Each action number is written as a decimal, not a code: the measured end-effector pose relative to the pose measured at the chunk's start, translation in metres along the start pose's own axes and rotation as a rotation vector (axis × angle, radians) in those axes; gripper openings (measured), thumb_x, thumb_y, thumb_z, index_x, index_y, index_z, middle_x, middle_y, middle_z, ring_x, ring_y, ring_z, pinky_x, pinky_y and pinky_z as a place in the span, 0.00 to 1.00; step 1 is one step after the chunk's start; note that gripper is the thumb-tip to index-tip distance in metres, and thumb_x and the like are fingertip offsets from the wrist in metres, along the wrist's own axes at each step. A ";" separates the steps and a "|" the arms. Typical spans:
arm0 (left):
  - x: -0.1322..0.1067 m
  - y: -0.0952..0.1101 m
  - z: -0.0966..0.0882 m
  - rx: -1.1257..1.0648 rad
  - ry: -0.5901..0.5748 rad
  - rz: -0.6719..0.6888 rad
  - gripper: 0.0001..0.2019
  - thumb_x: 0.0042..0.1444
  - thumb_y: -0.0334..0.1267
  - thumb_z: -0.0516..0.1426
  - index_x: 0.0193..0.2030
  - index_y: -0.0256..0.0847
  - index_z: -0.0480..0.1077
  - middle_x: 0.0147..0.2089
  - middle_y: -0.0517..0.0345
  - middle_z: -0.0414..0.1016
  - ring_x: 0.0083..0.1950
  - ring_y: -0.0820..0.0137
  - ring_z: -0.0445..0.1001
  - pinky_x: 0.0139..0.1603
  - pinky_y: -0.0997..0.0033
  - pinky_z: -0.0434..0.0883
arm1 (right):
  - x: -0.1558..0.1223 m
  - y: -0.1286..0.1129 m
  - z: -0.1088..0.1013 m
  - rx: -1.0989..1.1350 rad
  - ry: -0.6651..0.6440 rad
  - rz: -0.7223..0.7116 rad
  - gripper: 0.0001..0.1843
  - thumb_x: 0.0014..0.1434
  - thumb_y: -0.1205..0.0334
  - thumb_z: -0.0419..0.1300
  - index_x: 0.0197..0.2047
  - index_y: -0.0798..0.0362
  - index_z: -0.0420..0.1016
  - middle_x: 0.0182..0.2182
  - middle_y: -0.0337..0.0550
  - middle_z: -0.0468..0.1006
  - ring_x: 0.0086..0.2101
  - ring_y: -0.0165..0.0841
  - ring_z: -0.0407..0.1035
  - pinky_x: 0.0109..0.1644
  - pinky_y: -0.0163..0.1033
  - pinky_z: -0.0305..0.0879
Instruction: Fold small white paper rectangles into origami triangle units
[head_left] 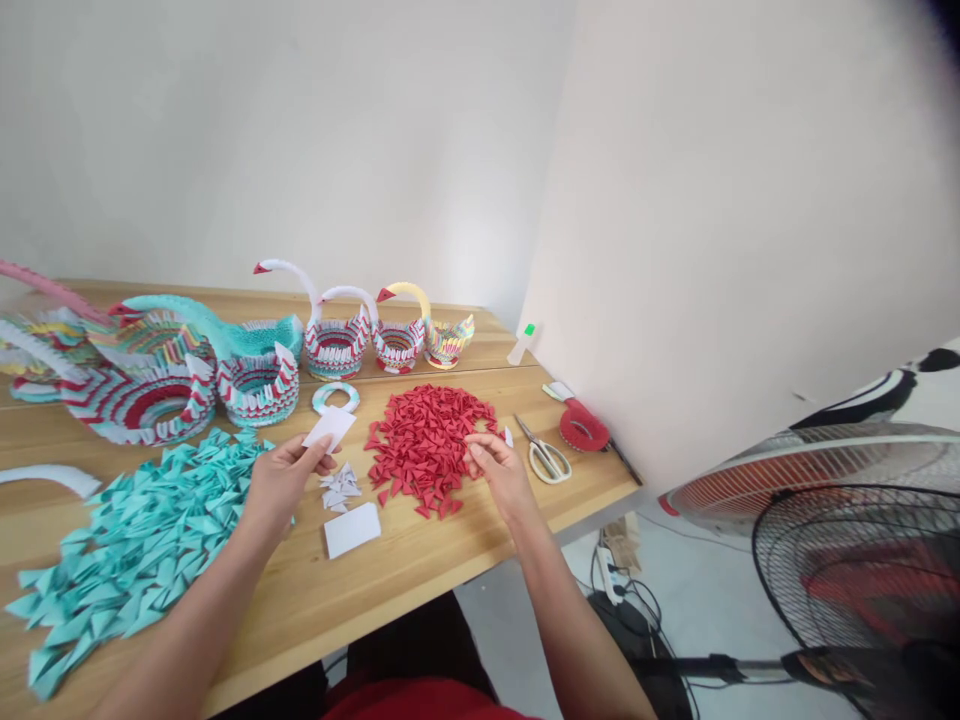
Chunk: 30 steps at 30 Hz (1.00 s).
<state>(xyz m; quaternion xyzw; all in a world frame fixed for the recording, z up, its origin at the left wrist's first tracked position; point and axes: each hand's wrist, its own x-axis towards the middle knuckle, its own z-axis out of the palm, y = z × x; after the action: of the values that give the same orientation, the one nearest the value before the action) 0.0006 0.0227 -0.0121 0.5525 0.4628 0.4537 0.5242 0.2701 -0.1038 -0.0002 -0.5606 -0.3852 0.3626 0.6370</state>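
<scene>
My left hand (283, 478) pinches a small white paper slip (330, 427) and holds it above the wooden table (420, 570). Below it lie a few folded white triangles (341, 487) and another white paper rectangle (352, 529). My right hand (499, 470) rests at the right edge of a heap of red folded paper triangles (427, 445), its fingers curled onto the pieces. A large spread of teal folded triangles (142, 545) lies to the left of my left hand.
Several modular paper swans (337, 335) and bowl shapes (139, 400) stand along the table's back. A small paper ring (335, 397), scissors (546, 458) and a red paper ring (583, 428) lie near the wall. A standing fan (847, 560) is on the floor at right.
</scene>
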 end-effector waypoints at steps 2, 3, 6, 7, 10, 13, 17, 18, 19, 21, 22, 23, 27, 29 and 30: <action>0.000 0.001 0.000 0.015 0.007 -0.002 0.19 0.43 0.55 0.63 0.26 0.37 0.74 0.23 0.55 0.75 0.26 0.68 0.71 0.28 0.72 0.69 | -0.005 0.005 0.006 -0.043 -0.006 -0.032 0.11 0.53 0.56 0.63 0.40 0.51 0.76 0.24 0.36 0.74 0.24 0.28 0.65 0.29 0.34 0.61; 0.000 0.001 0.000 0.021 0.011 0.001 0.20 0.43 0.55 0.62 0.25 0.37 0.74 0.23 0.55 0.75 0.26 0.68 0.71 0.28 0.71 0.69 | -0.008 0.008 0.009 -0.069 -0.004 -0.055 0.10 0.54 0.58 0.62 0.40 0.51 0.76 0.24 0.35 0.73 0.24 0.28 0.65 0.30 0.34 0.61; 0.000 0.002 0.000 0.019 0.013 -0.002 0.19 0.43 0.55 0.63 0.25 0.37 0.74 0.23 0.55 0.75 0.26 0.68 0.70 0.28 0.71 0.69 | -0.015 0.014 0.019 -0.159 -0.013 -0.110 0.10 0.57 0.61 0.58 0.42 0.50 0.75 0.24 0.34 0.70 0.27 0.28 0.67 0.31 0.33 0.63; 0.000 0.002 0.000 0.011 0.010 -0.009 0.19 0.42 0.55 0.63 0.25 0.38 0.74 0.23 0.56 0.75 0.26 0.68 0.71 0.28 0.71 0.69 | -0.016 0.015 0.022 -0.198 -0.019 -0.119 0.10 0.57 0.62 0.57 0.42 0.50 0.75 0.23 0.34 0.70 0.26 0.28 0.67 0.31 0.33 0.62; 0.000 0.001 -0.001 -0.005 0.003 -0.024 0.19 0.42 0.55 0.64 0.26 0.37 0.74 0.23 0.56 0.75 0.25 0.68 0.71 0.28 0.71 0.70 | -0.021 0.014 0.029 -0.314 -0.056 -0.121 0.11 0.58 0.63 0.56 0.43 0.50 0.76 0.25 0.36 0.73 0.26 0.29 0.68 0.30 0.33 0.63; 0.001 0.000 -0.001 -0.008 0.006 -0.030 0.19 0.42 0.54 0.64 0.27 0.37 0.75 0.23 0.56 0.75 0.26 0.68 0.71 0.29 0.71 0.70 | -0.023 0.012 0.032 -0.356 -0.137 -0.119 0.13 0.59 0.61 0.57 0.46 0.48 0.77 0.30 0.39 0.78 0.30 0.31 0.72 0.34 0.34 0.67; 0.002 -0.002 -0.001 -0.024 -0.002 -0.027 0.19 0.43 0.54 0.64 0.28 0.37 0.75 0.24 0.56 0.76 0.26 0.68 0.71 0.29 0.72 0.70 | -0.022 0.014 0.033 -0.409 -0.194 -0.139 0.11 0.58 0.63 0.59 0.43 0.47 0.79 0.33 0.39 0.81 0.31 0.31 0.73 0.38 0.35 0.68; 0.002 -0.002 -0.001 -0.026 -0.003 -0.028 0.19 0.43 0.54 0.64 0.28 0.37 0.75 0.24 0.56 0.76 0.26 0.68 0.71 0.29 0.72 0.70 | -0.022 0.015 0.033 -0.421 -0.196 -0.143 0.10 0.58 0.64 0.59 0.41 0.48 0.80 0.34 0.39 0.81 0.31 0.31 0.73 0.37 0.34 0.68; 0.002 -0.002 -0.001 -0.027 -0.002 -0.027 0.19 0.43 0.54 0.64 0.28 0.37 0.75 0.24 0.56 0.76 0.26 0.68 0.71 0.29 0.72 0.70 | -0.021 0.015 0.033 -0.430 -0.197 -0.145 0.09 0.58 0.65 0.59 0.40 0.48 0.80 0.34 0.39 0.81 0.31 0.30 0.73 0.37 0.34 0.68; 0.001 -0.002 -0.002 -0.027 0.002 -0.026 0.19 0.43 0.53 0.64 0.28 0.37 0.75 0.24 0.56 0.76 0.26 0.69 0.70 0.29 0.72 0.70 | -0.020 0.016 0.034 -0.453 -0.188 -0.151 0.07 0.57 0.66 0.60 0.37 0.49 0.79 0.32 0.38 0.81 0.29 0.30 0.73 0.35 0.33 0.67; 0.001 -0.001 -0.002 -0.024 0.003 -0.025 0.18 0.43 0.53 0.64 0.28 0.37 0.75 0.24 0.56 0.76 0.27 0.69 0.70 0.29 0.72 0.70 | -0.021 0.015 0.035 -0.472 -0.178 -0.164 0.07 0.57 0.66 0.59 0.35 0.49 0.79 0.31 0.37 0.81 0.28 0.29 0.73 0.35 0.33 0.67; 0.001 -0.001 -0.002 -0.021 0.004 -0.024 0.18 0.44 0.53 0.64 0.28 0.37 0.75 0.24 0.57 0.76 0.27 0.69 0.71 0.29 0.72 0.70 | -0.021 0.015 0.037 -0.497 -0.166 -0.185 0.06 0.58 0.66 0.59 0.34 0.50 0.79 0.30 0.37 0.80 0.28 0.29 0.72 0.35 0.33 0.67; 0.001 -0.001 -0.002 -0.019 0.007 -0.023 0.19 0.43 0.54 0.64 0.27 0.37 0.74 0.24 0.56 0.75 0.26 0.68 0.71 0.29 0.71 0.70 | -0.024 0.013 0.041 -0.618 -0.183 -0.336 0.09 0.62 0.64 0.57 0.33 0.50 0.78 0.30 0.39 0.79 0.31 0.30 0.72 0.39 0.35 0.67; 0.001 0.001 -0.001 -0.020 0.010 -0.021 0.19 0.42 0.54 0.64 0.27 0.37 0.75 0.23 0.56 0.75 0.26 0.67 0.71 0.29 0.71 0.70 | -0.019 0.013 0.036 -0.671 -0.289 -0.415 0.10 0.63 0.62 0.56 0.38 0.49 0.79 0.34 0.40 0.80 0.36 0.32 0.73 0.44 0.36 0.67; 0.001 0.001 -0.001 -0.022 0.012 -0.020 0.19 0.42 0.54 0.64 0.27 0.37 0.75 0.23 0.56 0.75 0.26 0.67 0.71 0.29 0.71 0.70 | -0.015 0.012 0.030 -0.704 -0.334 -0.453 0.10 0.63 0.60 0.56 0.42 0.48 0.79 0.38 0.41 0.80 0.40 0.33 0.72 0.47 0.38 0.67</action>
<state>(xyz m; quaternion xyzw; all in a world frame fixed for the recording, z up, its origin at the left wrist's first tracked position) -0.0003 0.0237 -0.0109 0.5394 0.4663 0.4567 0.5320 0.2361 -0.1022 -0.0113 -0.5784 -0.6956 0.1465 0.4001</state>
